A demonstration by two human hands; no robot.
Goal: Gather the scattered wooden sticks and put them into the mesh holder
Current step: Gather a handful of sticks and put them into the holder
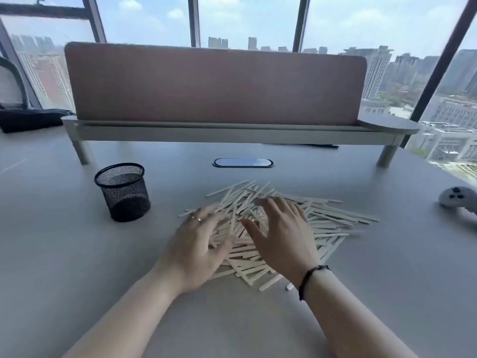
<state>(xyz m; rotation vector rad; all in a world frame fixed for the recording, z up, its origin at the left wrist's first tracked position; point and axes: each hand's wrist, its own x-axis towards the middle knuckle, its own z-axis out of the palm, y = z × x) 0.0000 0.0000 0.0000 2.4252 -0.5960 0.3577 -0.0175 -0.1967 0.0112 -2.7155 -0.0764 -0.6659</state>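
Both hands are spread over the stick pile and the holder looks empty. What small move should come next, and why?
Probably draw both hands inward to rake the sticks into a bundle. The left hand and right hand lie open on the wooden sticks, gripping none, and the sticks fan out criss-cross. The mesh holder stands upright to the left with no sticks visible inside.

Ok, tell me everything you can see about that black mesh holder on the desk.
The mesh holder is a round black cup of fine wire mesh with a solid rim around its open top and a darker base. It stands upright on the grey desk, left of the pile of wooden sticks and apart from it. No sticks show inside it. Neither hand touches it; the left hand is nearer, over the pile.
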